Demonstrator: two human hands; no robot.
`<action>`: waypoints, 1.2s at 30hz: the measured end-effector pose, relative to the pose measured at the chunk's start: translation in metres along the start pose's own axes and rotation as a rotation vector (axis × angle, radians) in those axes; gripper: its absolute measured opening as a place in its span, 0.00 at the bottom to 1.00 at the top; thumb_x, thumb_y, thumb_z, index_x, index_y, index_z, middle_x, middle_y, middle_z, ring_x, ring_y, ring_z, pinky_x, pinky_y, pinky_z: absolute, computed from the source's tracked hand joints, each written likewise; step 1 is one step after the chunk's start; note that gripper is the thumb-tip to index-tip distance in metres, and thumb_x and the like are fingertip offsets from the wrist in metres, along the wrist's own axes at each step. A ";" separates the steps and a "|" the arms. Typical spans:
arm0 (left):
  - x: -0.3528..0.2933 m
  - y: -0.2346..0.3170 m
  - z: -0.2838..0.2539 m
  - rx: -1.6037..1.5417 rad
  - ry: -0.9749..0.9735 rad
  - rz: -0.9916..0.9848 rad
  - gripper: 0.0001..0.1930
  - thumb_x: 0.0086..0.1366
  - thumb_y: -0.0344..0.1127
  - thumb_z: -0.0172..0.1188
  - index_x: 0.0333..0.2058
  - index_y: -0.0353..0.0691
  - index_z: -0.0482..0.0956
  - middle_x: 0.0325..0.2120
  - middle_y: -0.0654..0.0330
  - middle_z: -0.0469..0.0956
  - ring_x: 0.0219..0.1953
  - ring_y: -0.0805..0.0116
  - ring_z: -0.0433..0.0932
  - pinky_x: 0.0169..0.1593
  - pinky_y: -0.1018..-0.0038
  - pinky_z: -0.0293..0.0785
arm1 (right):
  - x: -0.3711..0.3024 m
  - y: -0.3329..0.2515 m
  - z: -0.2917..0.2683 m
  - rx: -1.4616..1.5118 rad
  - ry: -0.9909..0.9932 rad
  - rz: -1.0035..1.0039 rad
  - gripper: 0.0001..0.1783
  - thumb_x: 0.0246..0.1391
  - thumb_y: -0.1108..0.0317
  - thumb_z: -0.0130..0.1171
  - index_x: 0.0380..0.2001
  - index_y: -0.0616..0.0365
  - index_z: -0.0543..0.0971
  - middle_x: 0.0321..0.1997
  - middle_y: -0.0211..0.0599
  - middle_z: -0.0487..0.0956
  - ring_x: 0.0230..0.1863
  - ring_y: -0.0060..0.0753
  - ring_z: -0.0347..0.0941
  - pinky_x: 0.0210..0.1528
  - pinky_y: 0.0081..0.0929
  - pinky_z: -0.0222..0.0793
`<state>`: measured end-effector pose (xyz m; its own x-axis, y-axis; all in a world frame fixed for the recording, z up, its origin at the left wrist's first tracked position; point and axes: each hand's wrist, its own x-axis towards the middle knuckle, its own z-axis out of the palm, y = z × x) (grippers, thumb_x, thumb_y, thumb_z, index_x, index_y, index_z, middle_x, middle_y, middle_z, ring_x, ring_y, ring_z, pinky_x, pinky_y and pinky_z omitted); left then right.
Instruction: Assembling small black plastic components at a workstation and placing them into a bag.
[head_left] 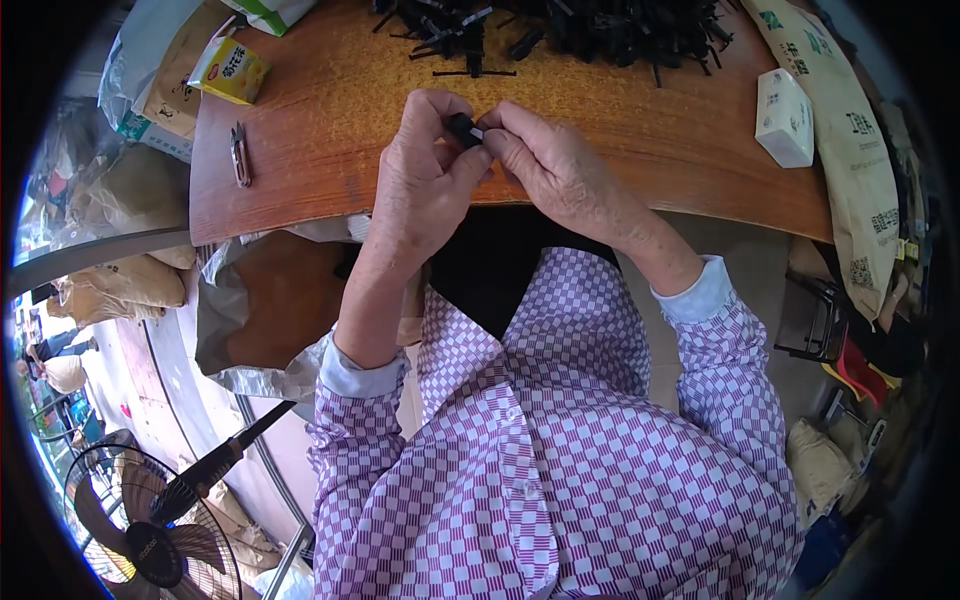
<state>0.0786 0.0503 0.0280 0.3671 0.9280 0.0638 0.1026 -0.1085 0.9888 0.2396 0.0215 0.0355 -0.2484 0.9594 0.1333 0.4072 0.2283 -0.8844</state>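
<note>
Over the near part of the wooden table (330, 130), my two hands meet at a small black piece (462, 129) whose exact kind I cannot make out. The thumb and fingers of my left hand (425, 165) are closed around it. From the other side, my right hand (550, 165) pinches a small pale bit at its end. Beyond my fingers lies a thin black T-shaped part (474, 66), apart from the large heap of black parts (620, 30) along the far edge. Small thread snips (240, 155) rest at the table's left.
A yellow drink carton (229, 71) stands at the far left, and a white tissue pack (784, 118) at the right. A printed sack (840, 130) drapes over the right edge. Below the table's left are an open lined bag (280, 300) and a fan (155, 550).
</note>
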 end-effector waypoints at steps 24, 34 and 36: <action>-0.033 0.028 -0.008 -0.755 0.014 -0.118 0.21 0.68 0.31 0.48 0.59 0.37 0.62 0.31 0.57 0.76 0.27 0.75 0.74 0.32 0.81 0.70 | 0.002 -0.013 0.002 0.646 0.064 0.040 0.13 0.59 0.58 0.55 0.40 0.54 0.74 0.23 0.23 0.75 0.15 0.06 0.62 0.14 0.06 0.52; -0.033 0.020 -0.002 -0.697 -0.191 -0.186 0.21 0.68 0.35 0.51 0.58 0.40 0.64 0.31 0.59 0.76 0.27 0.78 0.74 0.28 0.85 0.68 | 0.002 0.007 -0.007 0.765 -0.170 0.076 0.15 0.56 0.57 0.58 0.37 0.59 0.76 0.25 0.26 0.77 0.21 0.11 0.70 0.19 0.07 0.60; -0.032 0.019 0.001 -0.453 -0.199 -0.066 0.20 0.66 0.30 0.51 0.57 0.39 0.66 0.34 0.59 0.76 0.30 0.76 0.76 0.30 0.83 0.72 | 0.002 0.009 -0.001 0.668 -0.084 0.037 0.15 0.57 0.57 0.58 0.37 0.60 0.76 0.25 0.28 0.77 0.24 0.12 0.71 0.22 0.09 0.63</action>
<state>0.0693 0.0184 0.0444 0.5474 0.8367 0.0159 -0.2641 0.1547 0.9520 0.2443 0.0256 0.0280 -0.3235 0.9423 0.0863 -0.2073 0.0184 -0.9781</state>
